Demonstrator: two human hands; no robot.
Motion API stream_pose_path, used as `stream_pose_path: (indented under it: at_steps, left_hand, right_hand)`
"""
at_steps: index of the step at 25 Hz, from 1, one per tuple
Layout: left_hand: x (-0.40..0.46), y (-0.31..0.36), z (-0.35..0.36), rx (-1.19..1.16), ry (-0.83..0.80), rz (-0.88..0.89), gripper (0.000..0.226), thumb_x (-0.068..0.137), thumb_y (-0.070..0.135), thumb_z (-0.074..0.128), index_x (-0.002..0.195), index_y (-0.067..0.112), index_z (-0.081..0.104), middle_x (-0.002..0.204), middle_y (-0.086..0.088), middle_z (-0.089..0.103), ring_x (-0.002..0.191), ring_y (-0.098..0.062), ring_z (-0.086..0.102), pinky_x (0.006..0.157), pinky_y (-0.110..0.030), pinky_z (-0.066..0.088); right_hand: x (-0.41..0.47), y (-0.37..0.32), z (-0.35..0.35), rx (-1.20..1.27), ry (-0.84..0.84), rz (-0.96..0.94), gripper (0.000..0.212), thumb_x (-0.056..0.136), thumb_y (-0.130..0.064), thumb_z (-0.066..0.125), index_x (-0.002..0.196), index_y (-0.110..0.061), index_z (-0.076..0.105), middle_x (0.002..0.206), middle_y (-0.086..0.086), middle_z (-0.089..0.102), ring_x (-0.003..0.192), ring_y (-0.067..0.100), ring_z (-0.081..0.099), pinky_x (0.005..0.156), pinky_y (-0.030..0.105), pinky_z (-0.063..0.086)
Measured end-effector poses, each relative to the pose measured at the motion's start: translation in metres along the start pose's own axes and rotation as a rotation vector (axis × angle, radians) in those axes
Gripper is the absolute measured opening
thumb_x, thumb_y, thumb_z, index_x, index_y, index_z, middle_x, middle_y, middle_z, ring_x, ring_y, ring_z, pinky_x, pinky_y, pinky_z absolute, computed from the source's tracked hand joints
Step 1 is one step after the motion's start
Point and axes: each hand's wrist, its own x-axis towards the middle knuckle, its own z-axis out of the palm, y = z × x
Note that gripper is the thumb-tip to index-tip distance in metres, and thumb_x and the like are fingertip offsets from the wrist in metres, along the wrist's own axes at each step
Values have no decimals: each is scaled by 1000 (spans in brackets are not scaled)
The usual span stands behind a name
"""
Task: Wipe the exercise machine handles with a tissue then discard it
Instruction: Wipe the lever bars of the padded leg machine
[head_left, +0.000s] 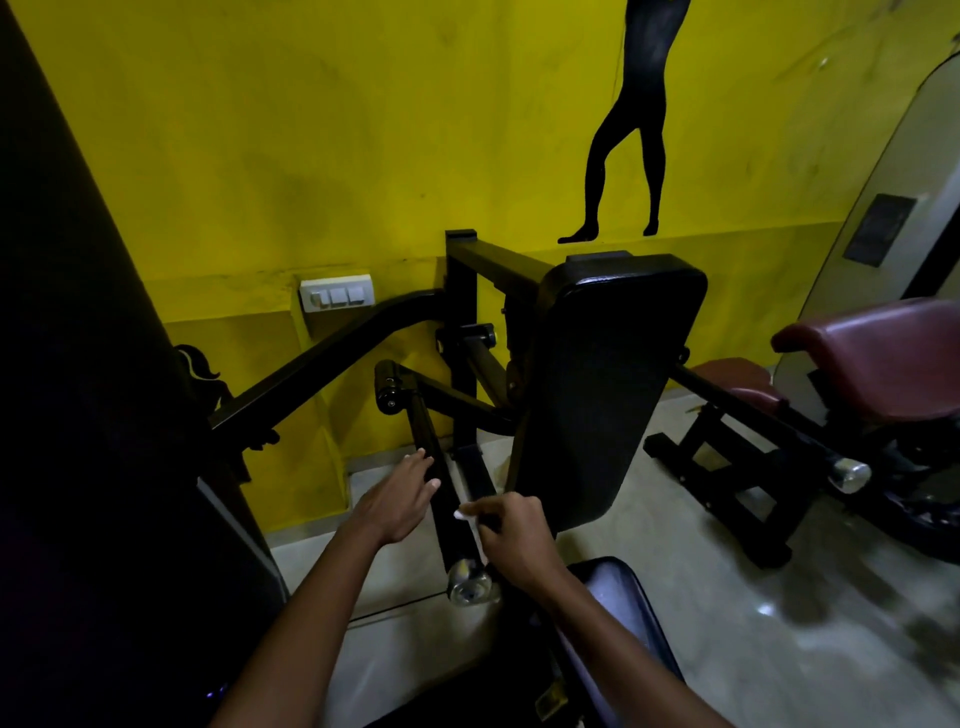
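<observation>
Yellow wall (311, 156) bearing a black silhouette decal of legs (626, 156) and a white switch plate (336, 297). Maroon padded bench (878, 358) at right, on grey floor (753, 597); mirror (893, 208) behind it.

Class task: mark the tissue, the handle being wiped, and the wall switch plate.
tissue (460, 514), head view, white tip beyond the right hand's fingers
handle (441, 493), head view, mid-length of the black bar
switch plate (336, 292), head view, white face

The handle (439, 480) runs between the hands, left hand (400, 499) left of it, right hand (514, 535) right. The backrest (597, 389) stands behind, the switches (336, 297) on the wall (311, 130).
</observation>
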Motion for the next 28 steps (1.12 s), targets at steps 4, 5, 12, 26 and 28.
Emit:
stream_pose_path:
  at_steps: [4, 5, 12, 26, 28]
  left_hand:
    - [45, -26, -27, 82, 16, 21, 51, 103, 33, 33, 148, 10, 26, 159, -5, 12, 147, -20, 9, 117, -38, 18]
    - [60, -35, -35, 105, 11, 29, 51, 103, 32, 33, 148, 10, 27, 159, -6, 13, 147, -21, 10, 118, -40, 17]
    - [175, -97, -64, 202, -59, 110, 51, 103, 33, 32, 148, 11, 27, 159, -7, 14, 147, -22, 7, 119, -43, 12]
    - [283, -150, -53, 277, -249, 379, 46, 103, 38, 25, 145, 25, 36, 157, 4, 24, 145, -16, 18, 117, -51, -6]
    - [282, -150, -52, 288, -257, 393, 46, 102, 42, 25, 144, 27, 38, 157, 5, 24, 145, -16, 19, 116, -54, -6]
  right_hand:
    - [36, 5, 4, -25, -26, -35, 34, 87, 3, 54, 114, -13, 67, 117, 2, 67, 105, 4, 62, 89, 13, 48]
    - [47, 8, 7, -39, -36, -31, 35, 87, 4, 53, 114, -13, 67, 118, 2, 67, 105, 4, 62, 89, 13, 48]
    - [152, 22, 55, -141, -98, -69, 43, 79, 8, 64, 116, -14, 66, 122, 4, 64, 114, 7, 58, 97, 21, 48]
    - [292, 21, 120, -1006, -421, -568, 14, 56, -17, 76, 48, -14, 64, 57, 1, 63, 55, 18, 64, 36, 23, 40]
    - [288, 26, 126, -1099, -476, -562, 15, 56, -18, 81, 53, -13, 68, 63, 5, 67, 61, 19, 67, 37, 20, 40]
